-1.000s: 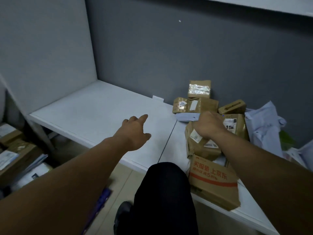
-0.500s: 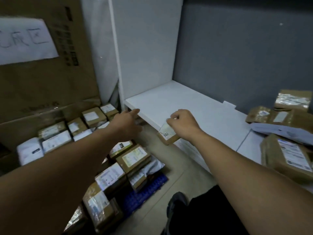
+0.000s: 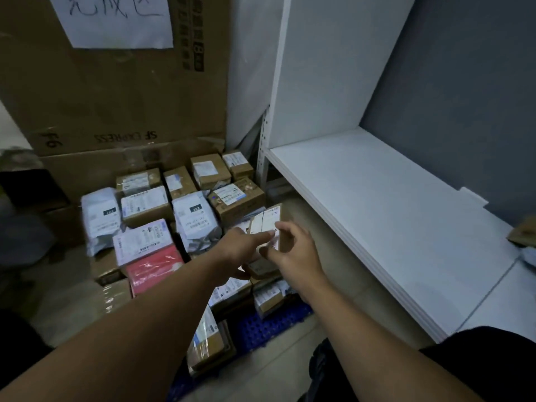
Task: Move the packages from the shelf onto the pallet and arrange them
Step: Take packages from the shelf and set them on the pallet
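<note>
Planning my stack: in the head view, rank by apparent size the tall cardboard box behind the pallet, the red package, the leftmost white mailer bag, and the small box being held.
1. tall cardboard box
2. white mailer bag and red package: look alike, unranked
3. small box: smallest, though held nearer the camera

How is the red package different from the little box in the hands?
The red package is red and shiny; the little box is brown cardboard with a white label. The red package lies flat in the pile; the little box is tilted up in the air, gripped by the right hand and touched by the left hand. The red package looks bigger than the little box. Both are parcels.
</note>
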